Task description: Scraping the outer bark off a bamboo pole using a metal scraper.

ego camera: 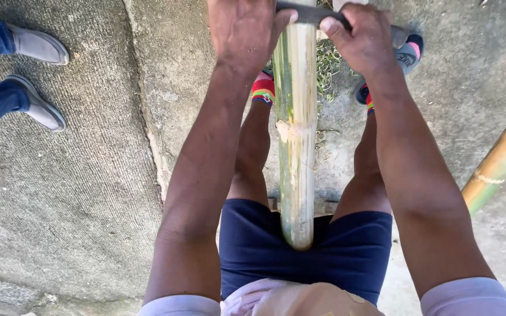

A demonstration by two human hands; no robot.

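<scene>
A long green-yellow bamboo pole runs from my lap away between my legs, its near end resting against my dark blue shorts. Across the pole near the top of the view lies a dark blade-like tool. My left hand is closed on the tool's left end, and my right hand grips its right end. Both arms are stretched out forward. A pale scraped knot shows on the pole halfway along.
Another person's feet in grey shoes and blue trousers stand at the upper left on rough concrete. A second bamboo pole slants in at the right edge. My feet wear striped socks and sandals; grass grows between them.
</scene>
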